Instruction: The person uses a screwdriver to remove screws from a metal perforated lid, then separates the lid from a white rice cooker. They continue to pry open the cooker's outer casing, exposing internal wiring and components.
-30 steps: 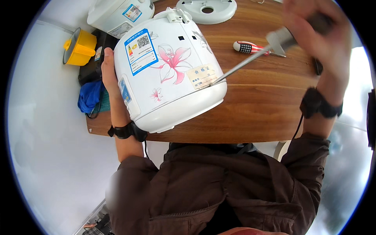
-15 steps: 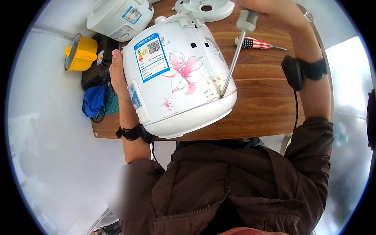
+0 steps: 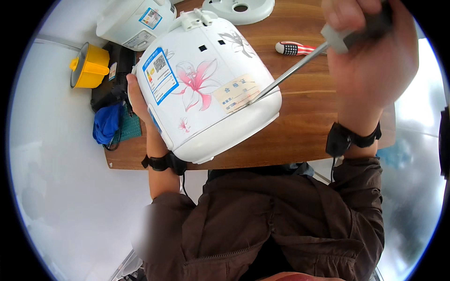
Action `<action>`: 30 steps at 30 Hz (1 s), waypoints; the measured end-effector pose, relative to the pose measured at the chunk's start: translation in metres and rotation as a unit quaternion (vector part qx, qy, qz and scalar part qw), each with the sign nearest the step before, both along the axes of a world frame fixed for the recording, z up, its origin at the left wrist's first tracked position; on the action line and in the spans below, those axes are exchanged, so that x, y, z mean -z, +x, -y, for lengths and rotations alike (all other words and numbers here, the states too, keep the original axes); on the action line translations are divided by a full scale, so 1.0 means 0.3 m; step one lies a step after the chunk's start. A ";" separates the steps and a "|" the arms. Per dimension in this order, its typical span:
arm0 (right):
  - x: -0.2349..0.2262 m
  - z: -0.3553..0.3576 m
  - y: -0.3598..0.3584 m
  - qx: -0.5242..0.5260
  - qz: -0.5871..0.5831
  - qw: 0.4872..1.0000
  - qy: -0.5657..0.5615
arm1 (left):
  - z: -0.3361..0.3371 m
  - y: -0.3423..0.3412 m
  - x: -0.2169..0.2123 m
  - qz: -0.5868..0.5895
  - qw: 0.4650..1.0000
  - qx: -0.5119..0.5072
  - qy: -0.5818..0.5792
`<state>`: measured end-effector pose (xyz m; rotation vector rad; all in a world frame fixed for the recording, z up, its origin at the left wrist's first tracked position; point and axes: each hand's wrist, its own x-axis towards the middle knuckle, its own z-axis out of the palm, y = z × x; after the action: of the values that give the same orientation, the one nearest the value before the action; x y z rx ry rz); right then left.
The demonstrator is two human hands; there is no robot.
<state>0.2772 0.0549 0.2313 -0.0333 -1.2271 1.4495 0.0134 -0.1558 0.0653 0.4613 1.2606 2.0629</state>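
Note:
A white rice cooker [image 3: 197,124] with pink flower prints, a blue-edged label and a pale paper sticker leans at an angle on the table, its lid off. My left hand [image 3: 137,97] grips its left side, thumb showing and the other fingers hidden behind the body. Wrapped round the grey handle of a long screwdriver [image 3: 300,66] is my right hand [image 3: 375,65], raised at the right. The metal shaft slants down to the left. Its tip touches the seam between the printed wall and the white base, beside the paper sticker.
Behind the cooker lie a white round lid part [image 3: 255,11] and a second white cooker [image 3: 124,23]. A red-and-white screwdriver [image 3: 295,48] rests on the wooden table [image 3: 309,117]. At the left are a yellow pot [image 3: 93,68], a black device [image 3: 117,79] and blue cloth [image 3: 107,125].
My right hand has swung right and nearer, tilting the screwdriver flatter while its tip stays at the seam. The cooker has turned and shifted slightly left, my left hand still on it.

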 end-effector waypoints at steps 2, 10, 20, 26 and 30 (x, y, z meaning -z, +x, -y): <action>0.110 -0.143 0.101 -0.208 -0.040 0.975 0.067 | -0.004 0.009 0.029 0.005 0.999 0.021 0.025; 0.427 -0.250 0.139 -0.311 -0.041 0.933 0.176 | -0.032 0.105 0.017 0.130 0.990 0.008 0.056; 0.427 -0.229 0.246 -0.278 -0.021 0.954 0.108 | 0.033 0.174 -0.009 0.156 0.986 0.030 0.054; 0.429 -0.227 0.273 -0.252 -0.025 0.964 0.082 | 0.037 0.203 0.031 0.146 0.983 0.114 0.015; 0.422 -0.220 0.280 -0.259 -0.023 0.964 0.055 | 0.047 0.224 0.050 0.147 0.979 0.138 0.001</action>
<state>0.3613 0.1210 0.1047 0.4237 -1.3355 1.8124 0.0806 -0.1699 0.0504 0.2998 0.9616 1.8184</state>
